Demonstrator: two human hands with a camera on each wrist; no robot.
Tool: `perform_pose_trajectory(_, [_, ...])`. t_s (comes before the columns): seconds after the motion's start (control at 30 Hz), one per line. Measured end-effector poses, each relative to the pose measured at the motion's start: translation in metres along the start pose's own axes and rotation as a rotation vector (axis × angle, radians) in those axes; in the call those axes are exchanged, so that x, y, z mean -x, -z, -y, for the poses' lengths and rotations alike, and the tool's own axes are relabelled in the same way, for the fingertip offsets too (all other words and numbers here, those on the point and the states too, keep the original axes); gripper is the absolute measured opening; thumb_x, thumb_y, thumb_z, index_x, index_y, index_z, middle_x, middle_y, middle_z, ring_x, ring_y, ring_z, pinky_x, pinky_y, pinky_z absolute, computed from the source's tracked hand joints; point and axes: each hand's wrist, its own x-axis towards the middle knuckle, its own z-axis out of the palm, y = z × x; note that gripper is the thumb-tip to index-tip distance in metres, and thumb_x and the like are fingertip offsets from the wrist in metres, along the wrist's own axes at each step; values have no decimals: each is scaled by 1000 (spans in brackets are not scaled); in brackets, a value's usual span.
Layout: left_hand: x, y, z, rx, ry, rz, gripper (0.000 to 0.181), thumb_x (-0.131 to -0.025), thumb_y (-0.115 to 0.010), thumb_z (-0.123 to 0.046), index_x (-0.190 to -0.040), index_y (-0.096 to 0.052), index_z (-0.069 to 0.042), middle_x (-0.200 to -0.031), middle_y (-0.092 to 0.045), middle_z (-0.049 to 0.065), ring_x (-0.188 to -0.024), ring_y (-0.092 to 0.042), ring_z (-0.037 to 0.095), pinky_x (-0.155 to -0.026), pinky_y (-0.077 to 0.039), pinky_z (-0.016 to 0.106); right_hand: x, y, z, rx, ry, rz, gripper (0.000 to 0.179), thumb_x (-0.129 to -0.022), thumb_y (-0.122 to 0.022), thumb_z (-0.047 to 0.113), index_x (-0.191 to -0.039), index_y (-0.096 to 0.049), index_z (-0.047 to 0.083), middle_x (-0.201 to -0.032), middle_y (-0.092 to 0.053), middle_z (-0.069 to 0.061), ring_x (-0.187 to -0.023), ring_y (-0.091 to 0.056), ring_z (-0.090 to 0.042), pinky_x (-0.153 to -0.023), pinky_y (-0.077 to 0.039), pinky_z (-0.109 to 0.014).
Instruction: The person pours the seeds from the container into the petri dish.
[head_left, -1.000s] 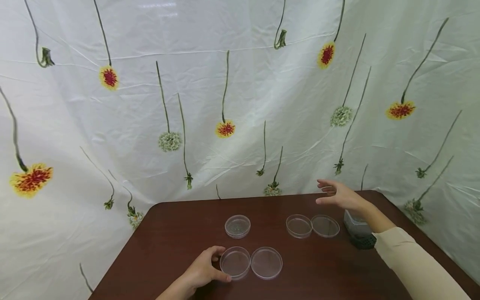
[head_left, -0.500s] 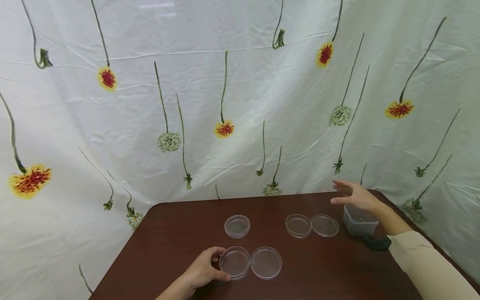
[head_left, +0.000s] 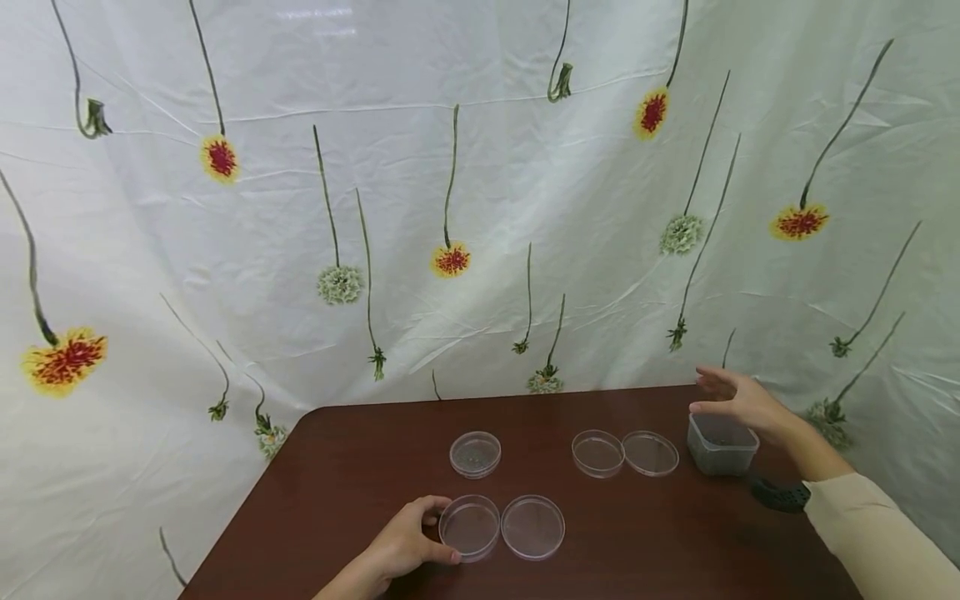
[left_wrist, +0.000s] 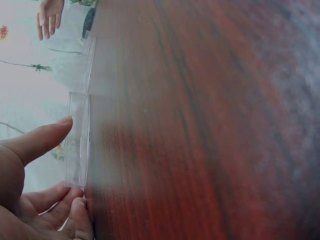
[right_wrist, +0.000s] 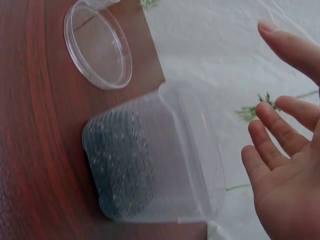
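My left hand (head_left: 408, 537) holds a clear petri dish (head_left: 470, 528) by its rim, thumb on the near side and fingers on the far side. In the left wrist view the dish (left_wrist: 77, 145) stands flat on the table between thumb and fingers. A second shallow clear dish (head_left: 533, 527) touches it on the right. My right hand (head_left: 750, 404) hovers over a translucent plastic tub (head_left: 722, 454), fingers spread and holding nothing. In the right wrist view small dark pieces fill the lower part of the tub (right_wrist: 165, 165); what they are I cannot tell.
Behind the held dish stands another petri dish (head_left: 475, 455) with small bits in it. Two more clear dishes, a deeper one (head_left: 597, 454) and a shallower one (head_left: 651, 454), sit left of the tub. A flowered cloth (head_left: 495, 208) hangs behind the dark red table (head_left: 360, 450).
My right hand has moved rightward from left of the tub to above it, uncovering the tub in the head view. My left hand keeps its hold on the petri dish.
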Motion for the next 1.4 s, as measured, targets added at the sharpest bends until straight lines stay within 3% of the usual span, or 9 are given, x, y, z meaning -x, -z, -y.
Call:
perform_pose_trajectory(0.43, [2,0,2,11,-2,-8,77,-69,-97,-10,-135,-59,3,-128,-59,12,-116,-51,37,-91,-50,52,10,8,-25,47,-115,-19,92,-98,-74,31,-160,-19,-9,-154,-31,-40,-139,-31,-59,-101,-38,-71])
perform_pose_trajectory(0.73, [1,-1,2,23,0,-7,76,-70,-96,-10,-135,-60,3,-128,-59,11,-116,-50,36,-91,-50,52,23,-3,-51,-175,-107,-3,91,-100,-71,20,-161,-9,-8,-160,-14,-41,-144,-9,-63,-106,-24,-76])
perform_pose_trajectory(0.83, [1,-1,2,35,8,-3,76,-71,-96,-10,-136,-59,3,-130,-58,12,-116,-50,37,-92,-49,52,27,-9,-62,-229,-95,6,91,-101,-69,18,-162,-6,-8,-159,-13,-41,-144,-14,-61,-107,-27,-74])
perform_pose_trajectory(0.9, [1,-1,2,39,12,-1,76,-71,-96,-10,-136,-59,3,-130,-58,12,-117,-50,37,-93,-49,53,29,-11,-69,-266,-91,15,90,-102,-67,17,-162,-4,-7,-160,-15,-38,-144,-30,-48,-107,-34,-66])
perform_pose_trajectory(0.97, [0,-1,2,39,15,0,76,-71,-96,-10,-136,-59,3,-130,-58,12,-117,-50,36,-93,-49,53,32,-13,-76,-298,-76,32,89,-104,-65,15,-163,-1,-5,-159,-16,-37,-138,-44,-24,-105,-41,-53])
perform_pose_trajectory(1.03, [0,-1,2,36,15,-2,76,-71,-96,-10,-136,-59,3,-130,-59,11,-116,-50,36,-93,-48,53,35,-13,-82,-338,-62,50,90,-104,-63,13,-164,2,0,-160,-14,-36,-126,-46,0,-101,-42,-41])
perform_pose_trajectory(1.1, [0,-2,2,33,13,-4,76,-70,-96,-10,-136,-60,3,-130,-59,11,-116,-50,36,-94,-48,54,37,-12,-87,-366,-54,67,92,-104,-63,10,-165,5,4,-161,-11,-35,-117,-43,13,-98,-40,-33])
perform_pose_trajectory(1.23, [0,-2,2,35,10,-2,77,-70,-96,-10,-136,-59,3,-130,-59,12,-117,-50,36,-94,-48,53,42,-11,-92,-390,-54,103,94,-102,-63,7,-165,8,6,-162,-7,-35,-120,-38,10,-93,-42,-24])
perform_pose_trajectory(1.4, [0,-1,3,26,3,-2,76,-71,-96,-11,-136,-59,3,-130,-58,12,-116,-50,36,-92,-50,52,44,-12,-95,-398,-44,89,85,-103,-63,5,-163,-4,1,-159,-13,-38,-118,-42,10,-89,-46,-19])
